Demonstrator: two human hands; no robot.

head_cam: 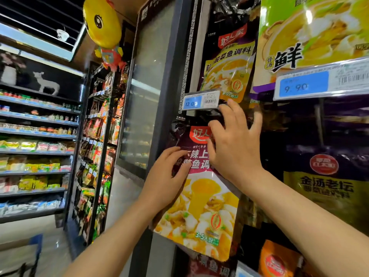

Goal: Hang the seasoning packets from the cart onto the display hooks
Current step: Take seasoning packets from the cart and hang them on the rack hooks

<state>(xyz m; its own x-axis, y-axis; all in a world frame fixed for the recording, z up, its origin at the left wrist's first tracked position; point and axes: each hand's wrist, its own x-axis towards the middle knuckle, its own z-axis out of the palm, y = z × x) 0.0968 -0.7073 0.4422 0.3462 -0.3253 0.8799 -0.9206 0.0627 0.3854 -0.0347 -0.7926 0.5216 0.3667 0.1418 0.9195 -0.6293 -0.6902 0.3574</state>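
Two hands work on one packet (201,198) in the head view, the only view there is. The packet, purple at the top with a yellow dish printed below, lies flat against the display, just under a price tag (200,100) that reads 12 and below another packet (229,66) of the same brand already hanging. The left hand (165,176) is at the packet's left edge, fingers bent and pressed on the purple band, thumb hidden behind; it looks to be pinching or steadying that edge so the packet does not swing, though a true grip cannot be told. The right hand (233,144) lies over the packet's upper right part with fingers spread and slightly blurred, the tips reaching up toward the price tag; it is open rather than closed around anything, and probably feels for the hook or guides the packet's hole onto it. The hook itself is hidden behind the hand and tag, so whether the packet is already threaded cannot be said. The packet tilts a little, its bottom swung toward the left, which suggests it is not yet hanging free. To the right hang a green packet (311,37) above a 9.90 tag (303,84) and dark ones lower down. The cart is not clearly in view.
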